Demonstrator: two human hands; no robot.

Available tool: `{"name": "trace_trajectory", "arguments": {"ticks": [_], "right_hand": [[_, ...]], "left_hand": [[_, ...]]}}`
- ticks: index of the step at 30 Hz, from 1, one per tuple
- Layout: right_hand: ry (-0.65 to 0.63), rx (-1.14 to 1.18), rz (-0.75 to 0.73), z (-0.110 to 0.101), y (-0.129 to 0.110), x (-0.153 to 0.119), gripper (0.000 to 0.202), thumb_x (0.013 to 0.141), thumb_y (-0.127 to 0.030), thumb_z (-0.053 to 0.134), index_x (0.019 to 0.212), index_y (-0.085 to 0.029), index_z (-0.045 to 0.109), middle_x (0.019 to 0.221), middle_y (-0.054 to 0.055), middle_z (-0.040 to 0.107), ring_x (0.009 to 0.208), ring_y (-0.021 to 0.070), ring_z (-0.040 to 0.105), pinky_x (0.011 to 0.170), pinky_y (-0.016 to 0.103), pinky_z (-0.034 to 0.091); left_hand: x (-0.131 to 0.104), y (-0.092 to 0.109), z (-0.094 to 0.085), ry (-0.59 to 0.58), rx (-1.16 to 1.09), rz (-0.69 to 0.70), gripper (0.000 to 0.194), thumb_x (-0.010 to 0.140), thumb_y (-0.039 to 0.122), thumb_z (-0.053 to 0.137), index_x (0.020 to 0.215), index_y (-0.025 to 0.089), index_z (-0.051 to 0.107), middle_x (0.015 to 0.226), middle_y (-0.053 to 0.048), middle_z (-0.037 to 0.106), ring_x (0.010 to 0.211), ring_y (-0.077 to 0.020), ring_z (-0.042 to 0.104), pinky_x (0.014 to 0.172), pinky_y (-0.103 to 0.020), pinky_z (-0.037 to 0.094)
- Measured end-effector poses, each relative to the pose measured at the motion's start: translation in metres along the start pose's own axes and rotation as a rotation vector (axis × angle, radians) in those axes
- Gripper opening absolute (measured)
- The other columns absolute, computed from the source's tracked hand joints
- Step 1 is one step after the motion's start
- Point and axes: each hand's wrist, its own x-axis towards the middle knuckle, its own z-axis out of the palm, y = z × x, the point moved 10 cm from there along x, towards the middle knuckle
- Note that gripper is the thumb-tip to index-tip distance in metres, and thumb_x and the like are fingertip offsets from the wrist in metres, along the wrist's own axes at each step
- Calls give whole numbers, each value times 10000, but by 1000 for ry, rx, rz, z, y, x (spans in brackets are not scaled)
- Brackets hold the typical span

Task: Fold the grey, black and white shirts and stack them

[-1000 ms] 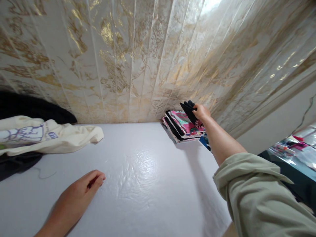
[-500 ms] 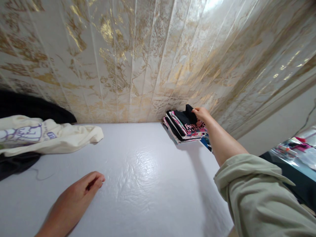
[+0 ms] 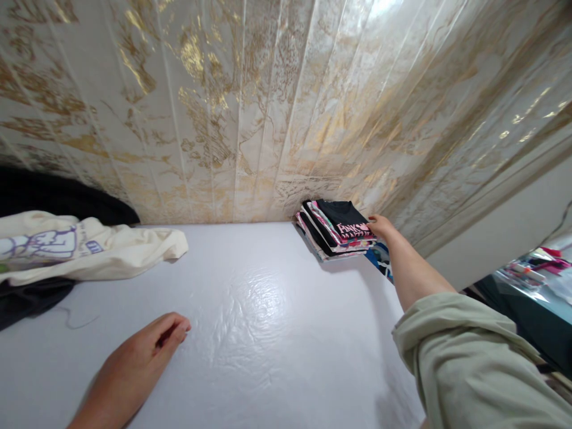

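Note:
A stack of folded clothes (image 3: 319, 238) lies at the far right of the white table, against the wall. On top is a folded black T-shirt (image 3: 339, 213) with pink lettering, lying flat with its neckline to the back. My right hand (image 3: 379, 228) is at the right edge of that T-shirt, fingers closed on its side; the fingertips are partly hidden. At the near left, my left hand (image 3: 152, 345) rests on the table with curled fingers and nothing visible in them.
A cream garment (image 3: 129, 253) with a purple print lies at the left, over black fabric (image 3: 33, 295). Blue cloth (image 3: 379, 256) shows beside the stack at the table's right edge. A gold-patterned curtain-like covering (image 3: 223, 119) rises behind the table (image 3: 250, 357).
My right hand has let go of the T-shirt's lifted neckline and moved right and down to its side edge. The top now lies flat. My left hand has stayed put.

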Motion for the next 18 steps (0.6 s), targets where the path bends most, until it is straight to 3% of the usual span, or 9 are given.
{"name": "trace_trajectory", "arguments": {"ticks": [4, 7, 12, 15, 18], "right_hand": [[11, -15, 2, 3, 1, -3, 466, 738, -193, 641, 1198, -119, 647, 991, 132, 721, 869, 211, 669, 781, 278, 495], [36, -50, 15, -3, -7, -3, 435, 773, -202, 602, 1198, -124, 650, 1134, 182, 675, 1017, 266, 639, 861, 346, 483], [70, -79, -38, -12, -49, 7, 451, 916, -307, 397, 1279, -133, 600, 1333, 206, 555, 1233, 300, 521, 982, 389, 416], [11, -87, -44, 3, -74, 11, 544, 936, -455, 353, 1297, -119, 583, 1343, 213, 545, 1245, 319, 510, 1005, 417, 400], [-85, -103, -6, 32, -82, 6, 738, 891, -646, 338, 1342, -98, 539, 1359, 240, 521, 1249, 375, 495, 1022, 520, 366]], "left_hand": [[0, 1, 0, 2, -2, 5, 373, 853, 578, 412, 825, 257, 599, 740, 26, 667, 711, -183, 630, 636, -238, 456], [0, 3, -1, 4, -3, 13, 372, 849, 578, 420, 813, 255, 600, 717, 25, 661, 692, -182, 627, 621, -238, 453], [0, 2, 0, -4, -9, -7, 380, 852, 582, 410, 811, 255, 601, 727, 25, 663, 709, -183, 632, 624, -237, 455], [-2, 3, -1, -2, -4, -10, 383, 854, 585, 408, 828, 255, 602, 739, 24, 662, 715, -182, 632, 637, -238, 458], [-3, 8, -1, -1, 2, 0, 384, 862, 575, 399, 818, 252, 601, 715, 26, 651, 683, -175, 625, 627, -237, 459]]}}
